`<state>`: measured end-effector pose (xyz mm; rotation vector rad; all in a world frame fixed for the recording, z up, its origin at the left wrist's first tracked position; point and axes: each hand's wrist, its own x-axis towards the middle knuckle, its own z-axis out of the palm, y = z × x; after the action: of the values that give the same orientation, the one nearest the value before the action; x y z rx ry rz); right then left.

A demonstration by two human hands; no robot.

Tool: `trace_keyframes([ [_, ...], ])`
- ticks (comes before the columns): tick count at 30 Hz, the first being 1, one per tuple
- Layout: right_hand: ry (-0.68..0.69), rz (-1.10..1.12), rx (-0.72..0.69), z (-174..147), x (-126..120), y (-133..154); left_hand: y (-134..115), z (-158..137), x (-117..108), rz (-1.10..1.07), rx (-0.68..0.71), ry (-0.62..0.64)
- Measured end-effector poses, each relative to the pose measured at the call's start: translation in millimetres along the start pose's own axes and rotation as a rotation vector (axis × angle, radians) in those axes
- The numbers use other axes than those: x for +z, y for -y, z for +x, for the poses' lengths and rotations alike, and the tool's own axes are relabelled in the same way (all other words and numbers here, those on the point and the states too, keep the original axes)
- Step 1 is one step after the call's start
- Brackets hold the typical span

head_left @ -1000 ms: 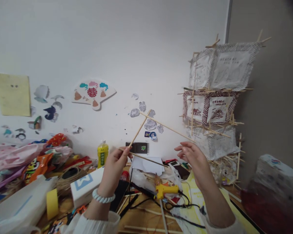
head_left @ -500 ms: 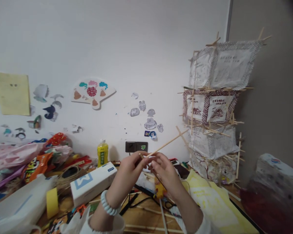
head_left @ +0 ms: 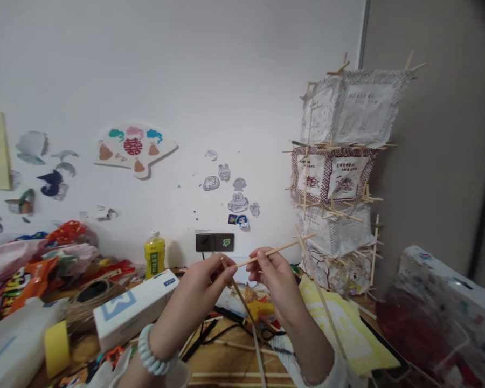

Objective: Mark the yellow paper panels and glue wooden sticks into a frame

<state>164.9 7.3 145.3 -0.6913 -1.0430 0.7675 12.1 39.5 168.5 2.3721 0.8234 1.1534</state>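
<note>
Between both hands is a frame of thin wooden sticks, held above the desk. My left hand pinches its near corner, where one stick crosses another that slopes down and toward the right. Thumb and fingers of my right hand close on the upper stick, partway along it. Near that stick's far end a third stick crosses it and runs down past my right wrist. Below the hands lies a yellow tool that looks like a glue gun, partly hidden, beside black-handled scissors.
At right stands a tall tiered paper-and-stick lantern, with yellow-marked paper before it. On the left are a white box, a yellow bottle, twine and yellow tape. A clear bag sits far right.
My view has turned a little right. My right hand has moved away from my left along the upper stick, and the frame has swung so its stick lies flatter.
</note>
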Motion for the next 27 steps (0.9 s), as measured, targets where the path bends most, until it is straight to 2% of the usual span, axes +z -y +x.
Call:
trace_keyframes([
  [9, 0.12, -0.019, 0.027, -0.5, -3.9, 3.8, 2.7, 1.7, -4.4, -0.044, -0.043, 0.059],
  [16, 0.087, -0.03, 0.02, -1.0, -3.5, 3.6, 2.6, 2.1, -4.0, -0.058, -0.061, 0.079],
  [27, 0.029, -0.057, 0.005, 0.3, -3.3, -3.0, 2.8, 4.8, -1.7, -0.095, -0.024, 0.022],
])
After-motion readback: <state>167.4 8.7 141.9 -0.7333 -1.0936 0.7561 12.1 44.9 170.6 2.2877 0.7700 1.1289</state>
